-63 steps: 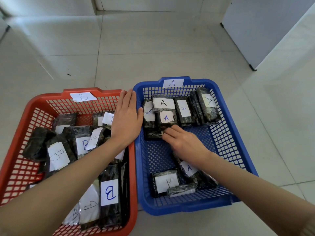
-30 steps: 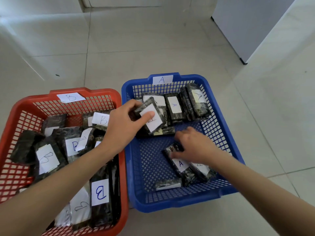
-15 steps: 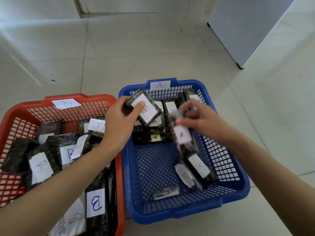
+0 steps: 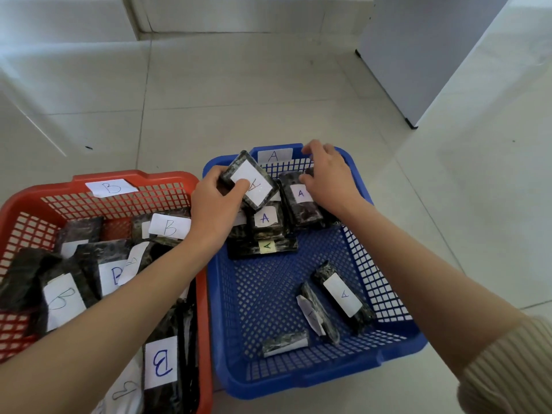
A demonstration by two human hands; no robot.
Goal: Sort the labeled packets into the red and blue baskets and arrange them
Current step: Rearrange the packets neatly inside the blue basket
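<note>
There are two baskets side by side: one red basket (image 4: 35, 198) at the lower left of the frame and one blue basket (image 4: 298, 383) at the lower centre. Both are rectangular moulded plastic with open lattice walls and floors. Each carries one white paper tag on its far rim, the B tag (image 4: 112, 188) on the red and the A tag (image 4: 273, 155) on the blue.

Your left hand (image 4: 215, 210) pinches one tilted packet (image 4: 251, 180) above the blue basket's far left corner, thumb on its white A label, fingers curled behind. Your right hand (image 4: 331, 180) arches over the far row beside the rim; whether it grips anything there cannot be told.

The packets are flat, dark, mottled blocks in glossy film, each with a paper label. In the far row three A faces show: one white-labelled packet (image 4: 300, 201) by your right thumb, one lower packet (image 4: 265, 219) beside it, and one yellow-labelled packet (image 4: 267, 246) lying flat in front. Three loose packets lie at the blue basket's lower right: a long packet (image 4: 343, 294), an edge-up packet (image 4: 319, 312) and a small packet (image 4: 285, 343).

The red basket holds a jumbled heap of B packets (image 4: 161, 361); at least five B labels are readable.

A ribbed cream sleeve (image 4: 507, 369) covers your right forearm. The floor (image 4: 239, 85) is pale glossy tile.
</note>
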